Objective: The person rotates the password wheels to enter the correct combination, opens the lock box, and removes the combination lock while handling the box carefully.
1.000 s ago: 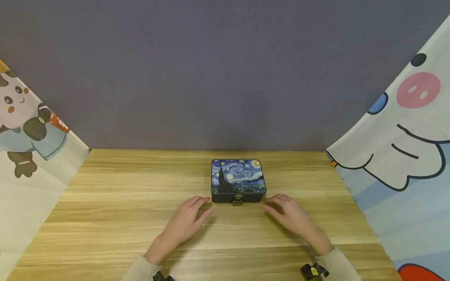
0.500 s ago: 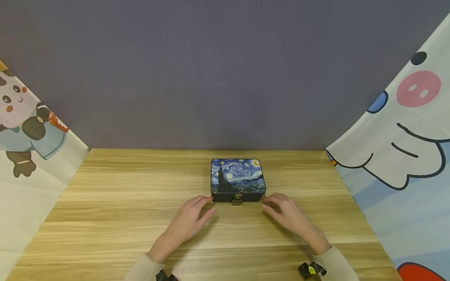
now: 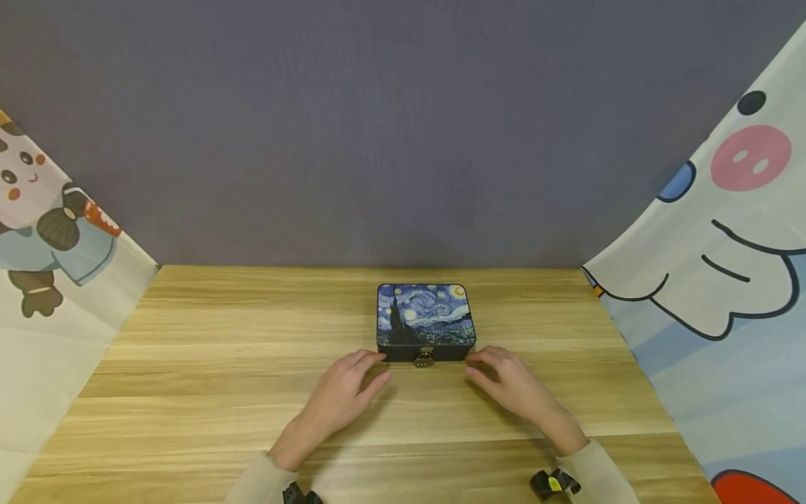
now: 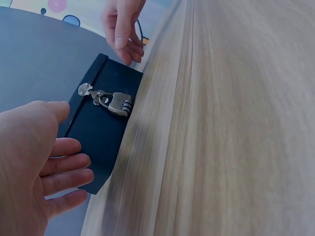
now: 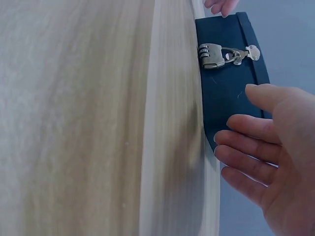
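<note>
A dark box [image 3: 427, 316] with a swirling blue night-sky picture on its lid sits closed on the wooden table. A small combination padlock [image 4: 119, 103] with number dials hangs from the metal clasp [image 5: 253, 52] on its front. My left hand [image 3: 340, 392] is at the box's front left corner, fingers relaxed and slightly bent, fingertips right at its edge. At the front right corner is my right hand [image 3: 513, 385], its fingers loosely bent in the same way. Neither hand grips anything.
The wood-grain table [image 3: 220, 364] reaches back to a plain grey wall [image 3: 378, 140]. Cartoon-printed cloths hang on the left [image 3: 57, 294] and right [image 3: 743, 280]. A black strap device sits at each wrist, the right one [image 3: 554, 483] marked yellow.
Both hands have drifted slightly inward, closing in on the box's front corners. The box and padlock stay in place.
</note>
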### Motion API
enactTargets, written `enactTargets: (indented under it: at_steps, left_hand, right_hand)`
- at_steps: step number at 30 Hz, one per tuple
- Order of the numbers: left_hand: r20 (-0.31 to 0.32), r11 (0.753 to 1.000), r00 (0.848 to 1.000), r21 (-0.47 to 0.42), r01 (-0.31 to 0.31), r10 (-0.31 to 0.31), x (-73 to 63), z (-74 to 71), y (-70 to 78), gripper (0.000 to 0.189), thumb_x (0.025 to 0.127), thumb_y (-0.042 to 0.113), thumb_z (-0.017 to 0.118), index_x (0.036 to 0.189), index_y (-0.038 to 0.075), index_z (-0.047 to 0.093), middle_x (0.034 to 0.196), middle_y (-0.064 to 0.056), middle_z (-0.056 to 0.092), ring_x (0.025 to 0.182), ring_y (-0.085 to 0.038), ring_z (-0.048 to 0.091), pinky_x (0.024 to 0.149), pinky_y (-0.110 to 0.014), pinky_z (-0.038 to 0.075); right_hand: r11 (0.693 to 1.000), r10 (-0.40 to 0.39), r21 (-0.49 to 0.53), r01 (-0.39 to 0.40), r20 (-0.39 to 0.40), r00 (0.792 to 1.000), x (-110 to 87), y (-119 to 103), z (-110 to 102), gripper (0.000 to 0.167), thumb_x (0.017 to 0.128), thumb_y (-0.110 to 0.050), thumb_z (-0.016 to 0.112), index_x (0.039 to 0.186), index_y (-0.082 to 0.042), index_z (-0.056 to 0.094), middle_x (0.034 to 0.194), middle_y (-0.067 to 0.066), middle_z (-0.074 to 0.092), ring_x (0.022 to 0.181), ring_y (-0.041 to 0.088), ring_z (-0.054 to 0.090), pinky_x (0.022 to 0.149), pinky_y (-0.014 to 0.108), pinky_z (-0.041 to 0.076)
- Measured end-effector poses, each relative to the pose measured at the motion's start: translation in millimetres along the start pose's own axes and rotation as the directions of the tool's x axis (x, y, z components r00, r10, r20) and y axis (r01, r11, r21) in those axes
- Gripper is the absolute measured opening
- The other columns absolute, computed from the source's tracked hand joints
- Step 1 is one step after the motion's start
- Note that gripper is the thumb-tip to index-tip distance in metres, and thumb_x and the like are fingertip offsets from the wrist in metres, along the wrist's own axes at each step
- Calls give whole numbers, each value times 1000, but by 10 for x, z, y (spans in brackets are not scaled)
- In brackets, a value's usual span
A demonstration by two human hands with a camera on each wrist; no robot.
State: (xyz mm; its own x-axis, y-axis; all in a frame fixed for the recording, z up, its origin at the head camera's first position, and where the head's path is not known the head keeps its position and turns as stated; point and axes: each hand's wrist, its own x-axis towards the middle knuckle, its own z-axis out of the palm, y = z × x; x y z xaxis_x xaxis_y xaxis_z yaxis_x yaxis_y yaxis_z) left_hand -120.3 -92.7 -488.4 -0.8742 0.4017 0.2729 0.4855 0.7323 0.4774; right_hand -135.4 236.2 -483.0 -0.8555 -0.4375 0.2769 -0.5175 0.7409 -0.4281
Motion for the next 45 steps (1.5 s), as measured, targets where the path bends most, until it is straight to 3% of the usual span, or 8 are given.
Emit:
enactTargets:
  at_steps: [20,37,45]
  left_hand:
    - [55,999,998,-21,30,-29,7,38,102,42,103,34,62,133,5,66,133,-12,68,122,-32,66,111,-49,52]
    - [63,999,998,-47,8,-5,29,79,154,45,104,36,61,134,4,65,133,-14,67,125,-35,64,113,-51,50]
    - [60,998,998,-59,-6,9,45,102,168,46,103,37,64,136,6,65,133,-11,67,124,-30,65,111,-47,52]
  right_hand:
    - [1000,28,8,-29,39,999,36,-72,49,25,95,-22,76,114,-6,76,107,3,75,101,22,71,93,44,62]
    - [999,27,41,-30,61,998,63,-129,116,27,97,-21,74,118,-4,74,111,6,75,104,24,72,94,45,62]
    - [999,15,44,-18,73,997,76,-146,145,27,97,-22,73,118,-4,74,111,5,74,101,21,71,92,42,63]
